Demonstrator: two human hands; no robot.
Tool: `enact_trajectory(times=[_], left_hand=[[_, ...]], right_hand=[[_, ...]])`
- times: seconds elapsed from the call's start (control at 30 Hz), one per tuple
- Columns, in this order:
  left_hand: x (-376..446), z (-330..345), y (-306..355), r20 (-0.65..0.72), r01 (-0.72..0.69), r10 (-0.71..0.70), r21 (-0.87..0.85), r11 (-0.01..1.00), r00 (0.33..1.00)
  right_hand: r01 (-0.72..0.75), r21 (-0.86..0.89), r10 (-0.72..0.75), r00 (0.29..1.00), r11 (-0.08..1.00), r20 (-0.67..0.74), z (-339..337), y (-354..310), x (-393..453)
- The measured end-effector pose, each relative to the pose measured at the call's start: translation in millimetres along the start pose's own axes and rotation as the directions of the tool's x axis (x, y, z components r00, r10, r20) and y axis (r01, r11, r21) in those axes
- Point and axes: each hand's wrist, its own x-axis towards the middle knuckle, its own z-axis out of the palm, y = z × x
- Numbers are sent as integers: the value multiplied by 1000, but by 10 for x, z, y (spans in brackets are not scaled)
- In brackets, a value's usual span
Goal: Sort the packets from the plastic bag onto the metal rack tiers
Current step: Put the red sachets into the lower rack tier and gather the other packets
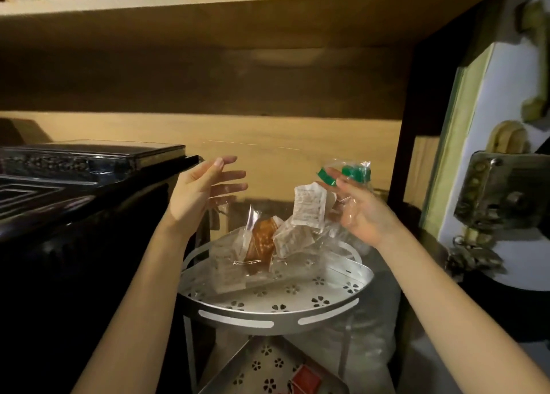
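The metal rack's top tier (276,313), a perforated silver tray, stands low in the middle. On it lie a clear packet with a brown pastry (262,243) and a pale wrapped packet (290,239). My right hand (360,212) is raised above the tier's right side, shut on a clear plastic bag with green print (351,175); a white-labelled packet (308,204) hangs by its fingers. My left hand (202,191) hovers open above the tier's left side, fingers spread, holding nothing. A red packet (306,377) lies on the lower tier (262,367).
A black appliance (83,185) stands close on the left, touching distance from my left forearm. A wooden shelf (208,21) hangs overhead. To the right are a dark post (404,143) and a white door with a brass lock (500,188). Crumpled plastic (372,334) sits beside the rack.
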Motion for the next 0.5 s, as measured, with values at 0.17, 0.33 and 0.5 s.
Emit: enact_trajectory(times=[0.17, 0.33, 0.5], left_hand=[[-19, -40, 115, -35, -35, 34, -21, 999, 999], [0, -39, 174, -53, -18, 15, -51, 999, 998], [-58, -40, 146, -23, 72, -73, -49, 996, 997]], right_hand=[[71, 47, -75, 992, 996, 98, 23, -146, -36], [138, 20, -139, 983, 990, 124, 93, -237, -7], [98, 91, -108, 988, 991, 110, 96, -191, 33]])
